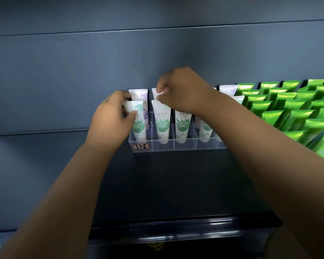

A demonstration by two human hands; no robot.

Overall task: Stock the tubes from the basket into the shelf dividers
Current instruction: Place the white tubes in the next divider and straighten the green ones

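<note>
clear plastic dividers [163,144], glossy green tubes [295,116]

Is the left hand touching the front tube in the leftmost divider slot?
Touching. In the head view the left hand pinches the front tube near its top, thumb over its face.

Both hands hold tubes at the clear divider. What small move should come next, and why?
Probably the left hand should set its green-leaf tube upright in the front-left compartment of the divider and release: its top leans left. The right hand pinches a rear tube.
</note>
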